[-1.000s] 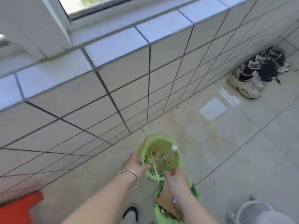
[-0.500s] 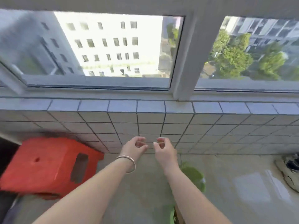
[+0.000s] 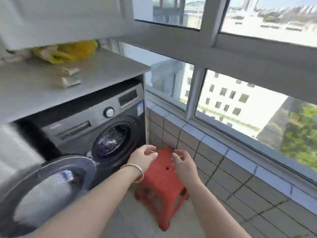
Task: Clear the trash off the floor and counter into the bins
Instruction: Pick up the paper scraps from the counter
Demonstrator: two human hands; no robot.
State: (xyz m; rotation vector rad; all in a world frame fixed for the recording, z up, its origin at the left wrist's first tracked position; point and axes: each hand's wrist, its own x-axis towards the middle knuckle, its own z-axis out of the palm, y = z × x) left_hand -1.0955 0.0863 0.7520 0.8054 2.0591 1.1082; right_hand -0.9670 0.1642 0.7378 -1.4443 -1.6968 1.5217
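Note:
My left hand (image 3: 143, 158), with a bracelet on the wrist, and my right hand (image 3: 183, 163) hover side by side in the air over a red plastic stool (image 3: 161, 188). Fingers of both are loosely curled and hold nothing. On the grey counter (image 3: 42, 86) above the washing machine lie a crumpled yellow bag (image 3: 72, 50) and small pieces of paper or card (image 3: 68, 76), all blurred. The green bins are out of view.
A dark front-loading washing machine (image 3: 96, 117) stands under the counter, its round door (image 3: 46, 191) swung open toward me at lower left. A tiled low wall (image 3: 223, 165) with windows runs along the right. A white cabinet (image 3: 60, 18) hangs over the counter.
The view swung up and left from the green bin on the floor to the washing machine and counter. Both hands left the bin's rim and now hang free over the stool.

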